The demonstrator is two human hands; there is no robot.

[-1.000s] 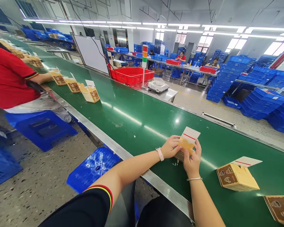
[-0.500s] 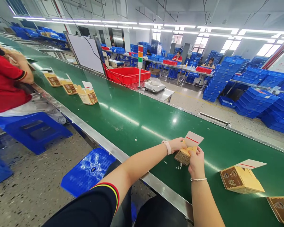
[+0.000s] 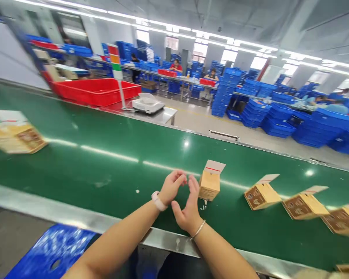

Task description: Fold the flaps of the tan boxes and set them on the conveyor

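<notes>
Carton (image 3: pixel 209 188): tan, upright | flap (image 3: pixel 214 166) raised (whitish, red-striped) | hands (image 3: pixel 171 190) (image 3: pixel 189 215) beside, empty, parted

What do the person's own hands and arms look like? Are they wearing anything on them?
Both hands are bare, with no gloves. The left hand has a wide, pale pinkish band around its wrist. The right hand has a thin, silvery bracelet at its wrist. No sleeves show on the forearms.
</notes>
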